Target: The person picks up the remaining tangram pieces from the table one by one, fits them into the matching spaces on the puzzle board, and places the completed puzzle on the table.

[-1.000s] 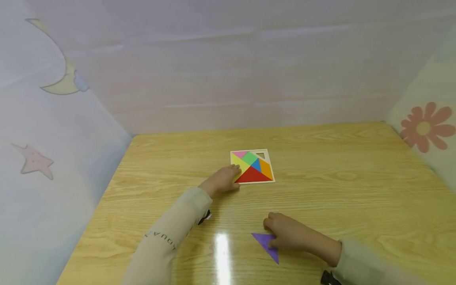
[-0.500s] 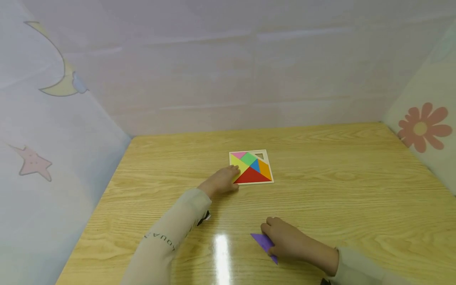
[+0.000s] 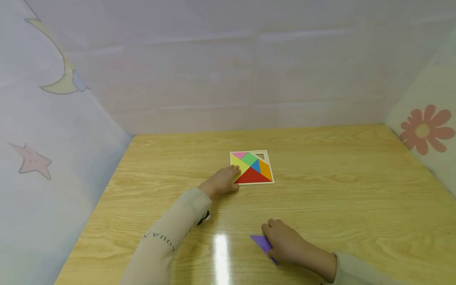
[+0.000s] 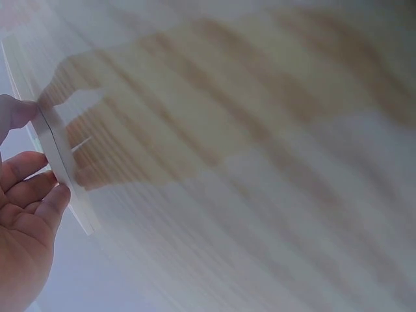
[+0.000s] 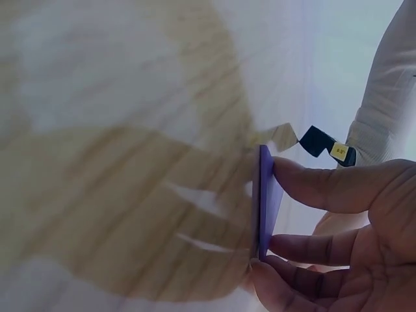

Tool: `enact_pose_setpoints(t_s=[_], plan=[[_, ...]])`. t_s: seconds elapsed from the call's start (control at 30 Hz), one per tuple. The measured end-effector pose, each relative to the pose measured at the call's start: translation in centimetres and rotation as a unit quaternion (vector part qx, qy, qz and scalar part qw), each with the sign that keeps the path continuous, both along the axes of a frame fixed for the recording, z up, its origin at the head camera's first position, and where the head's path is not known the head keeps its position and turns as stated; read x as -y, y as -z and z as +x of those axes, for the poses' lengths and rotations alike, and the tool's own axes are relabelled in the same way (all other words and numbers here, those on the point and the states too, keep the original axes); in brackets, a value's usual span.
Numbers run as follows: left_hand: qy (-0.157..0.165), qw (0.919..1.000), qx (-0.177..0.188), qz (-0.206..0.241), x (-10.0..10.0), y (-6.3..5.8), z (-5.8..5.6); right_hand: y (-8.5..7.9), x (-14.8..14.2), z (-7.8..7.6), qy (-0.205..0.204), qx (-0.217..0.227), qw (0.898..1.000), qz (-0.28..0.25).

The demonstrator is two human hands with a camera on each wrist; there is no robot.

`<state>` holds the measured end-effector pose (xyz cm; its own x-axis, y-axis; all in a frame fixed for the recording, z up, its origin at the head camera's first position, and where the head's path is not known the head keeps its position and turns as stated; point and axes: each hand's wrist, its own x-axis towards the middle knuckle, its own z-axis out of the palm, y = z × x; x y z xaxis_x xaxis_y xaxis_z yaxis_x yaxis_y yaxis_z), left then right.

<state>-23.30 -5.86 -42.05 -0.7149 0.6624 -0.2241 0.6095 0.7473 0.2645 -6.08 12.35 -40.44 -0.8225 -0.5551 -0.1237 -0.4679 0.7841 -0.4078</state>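
Observation:
A square tangram tray [image 3: 266,155] with a pale rim lies at mid-table in the head view. Yellow, red, green, blue, orange and pink pieces fill most of it; a small dark cutout shows at its far right corner. My left hand [image 3: 221,181] grips the tray's near left corner, fingers over the yellow piece [image 3: 236,161], thumb at the near edge. Closer to me, my right hand [image 3: 285,242] holds a purple triangle [image 3: 262,243], partly covered by the hand. In the right wrist view, thumb and fingers pinch that triangle [image 5: 265,201] by its edges, standing on edge in that view.
A wood-grain table [image 3: 171,166] spreads around both hands, with a bright glare streak near the front. A pale wall sheet [image 3: 199,79] rises behind it. Printed side sheets with a flower [image 3: 422,130] and a star [image 3: 34,161] bound the left and right.
The right hand has shifted slightly towards me and to the left, covering more of the purple triangle. The left hand and the tray have stayed in place.

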Motion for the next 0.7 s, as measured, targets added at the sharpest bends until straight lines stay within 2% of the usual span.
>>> enact_pose_setpoints(t_s=[0.33,0.53,0.7], plan=[[0.000,1.0000,0.005,-0.005,-0.28,-0.25,-0.14,0.32,-0.52,-0.20,0.020,0.037,0.998,-0.040],[0.001,1.0000,0.005,0.005,-0.29,-0.33,-0.16,0.45,-0.72,0.03,0.044,0.074,0.991,-0.098],[-0.002,1.0000,0.005,0.006,-0.05,-0.16,0.01,0.64,-0.86,0.07,0.049,0.100,0.986,-0.122]])
